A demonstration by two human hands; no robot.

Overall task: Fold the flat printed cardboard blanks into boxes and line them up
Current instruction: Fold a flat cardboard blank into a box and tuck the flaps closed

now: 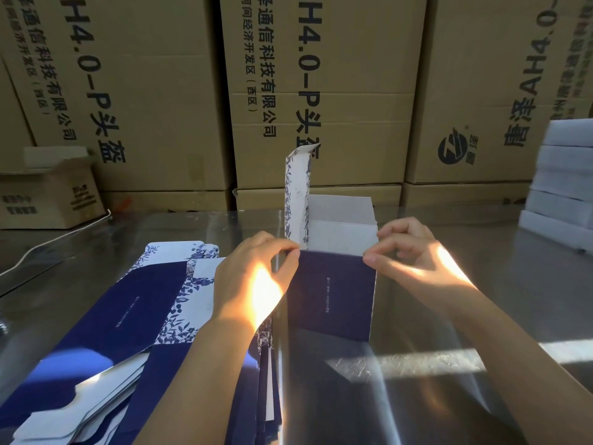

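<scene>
Cartons reading "4.0-P" (Chinese print alongside) are standing behind; left hand and right hand are pinching the navy box beside flat blanks.

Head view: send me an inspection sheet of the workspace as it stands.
Surface: shiny metal table, streaked with sunlight.
Job's things: half-folded blue box standing open, its patterned flap upright; stack of flat blanks to its left.
Clutter: stacked white blocks at the right edge.
Grips: left hand and right hand each pinch the blue box's near top edge.
Cables: white cable across the table's left side.
Surroundings: large printed cartons behind; small open carton at left.
</scene>
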